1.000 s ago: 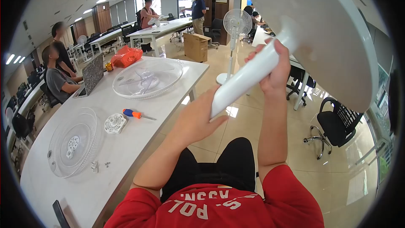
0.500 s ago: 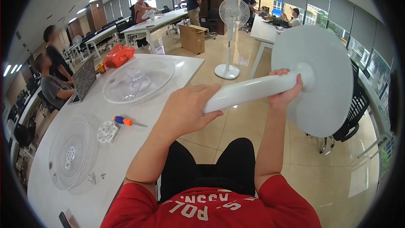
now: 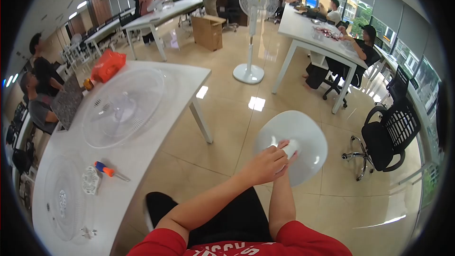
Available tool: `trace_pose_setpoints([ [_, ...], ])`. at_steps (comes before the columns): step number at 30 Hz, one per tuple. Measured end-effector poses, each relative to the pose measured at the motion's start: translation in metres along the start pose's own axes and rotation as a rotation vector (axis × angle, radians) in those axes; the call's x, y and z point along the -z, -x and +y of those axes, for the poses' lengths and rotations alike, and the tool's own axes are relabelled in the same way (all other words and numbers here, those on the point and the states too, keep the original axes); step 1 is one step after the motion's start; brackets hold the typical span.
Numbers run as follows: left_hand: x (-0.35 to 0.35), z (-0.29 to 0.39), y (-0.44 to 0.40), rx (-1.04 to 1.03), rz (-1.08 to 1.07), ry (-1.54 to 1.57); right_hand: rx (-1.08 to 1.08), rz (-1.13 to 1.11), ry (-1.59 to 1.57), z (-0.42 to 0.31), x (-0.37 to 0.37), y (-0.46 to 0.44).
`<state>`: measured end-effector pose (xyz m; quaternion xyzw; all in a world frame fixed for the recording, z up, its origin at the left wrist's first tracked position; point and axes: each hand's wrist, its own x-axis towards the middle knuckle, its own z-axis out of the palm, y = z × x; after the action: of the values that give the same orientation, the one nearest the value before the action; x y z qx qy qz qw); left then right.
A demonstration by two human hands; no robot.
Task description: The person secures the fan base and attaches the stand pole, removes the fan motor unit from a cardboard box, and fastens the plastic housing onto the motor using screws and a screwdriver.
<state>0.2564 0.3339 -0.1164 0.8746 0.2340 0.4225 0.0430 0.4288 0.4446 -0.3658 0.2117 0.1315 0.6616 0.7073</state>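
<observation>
Left hand (image 3: 268, 165) and right hand (image 3: 288, 154) hold white stand (image 3: 308, 135)

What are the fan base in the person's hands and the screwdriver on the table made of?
The fan base: probably glossy white plastic, given its bright highlights. The screwdriver: likely a blue-and-orange plastic handle; its greyish shaft looks like metal.

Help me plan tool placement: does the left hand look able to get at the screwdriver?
Probably yes: the screwdriver lies uncovered on the table at the person's left, though the left hand is busy at the white stand.
</observation>
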Motion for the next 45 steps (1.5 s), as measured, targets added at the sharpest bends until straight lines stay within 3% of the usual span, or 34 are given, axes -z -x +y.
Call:
trace_pose_setpoints([
  [3, -0.037, -0.042, 0.024, 0.030, -0.085, -0.089, 0.007, 0.025, -0.014, -0.007, 0.035, 0.011],
  [6, -0.066, -0.080, 0.067, 0.232, -0.157, -0.001, -0.006, 0.018, -0.061, 0.021, 0.069, 0.016],
  [8, -0.096, -0.098, 0.101, 0.252, -0.193, -0.031, -0.023, 0.012, -0.107, 0.029, 0.087, 0.024],
  [12, -0.116, -0.103, 0.140, 0.315, -0.347, -0.157, -0.056, 0.008, -0.235, 0.035, 0.114, 0.048],
  [25, -0.137, -0.120, 0.198, 0.582, -0.368, -0.160, -0.114, 0.006, -0.875, 0.099, 0.158, 0.088],
  [29, -0.143, -0.120, 0.205, 0.622, -0.411, -0.161, -0.100, 0.030, -1.088, 0.116, 0.161, 0.091],
  [31, -0.148, -0.125, 0.215, 0.534, -0.321, -0.116, -0.096, 0.079, -1.207, 0.107, 0.157, 0.079],
  [35, -0.164, -0.126, 0.226, 0.609, -0.371, -0.191, -0.034, 0.140, -1.431, 0.110, 0.163, 0.097],
  [42, -0.193, -0.140, 0.226, 0.587, -0.373, -0.256, 0.154, 0.055, -1.752, 0.118, 0.151, 0.077],
  [45, -0.220, -0.149, 0.228, 0.592, -0.276, -0.245, 0.238, 0.006, -1.885, 0.121, 0.139, 0.082],
])
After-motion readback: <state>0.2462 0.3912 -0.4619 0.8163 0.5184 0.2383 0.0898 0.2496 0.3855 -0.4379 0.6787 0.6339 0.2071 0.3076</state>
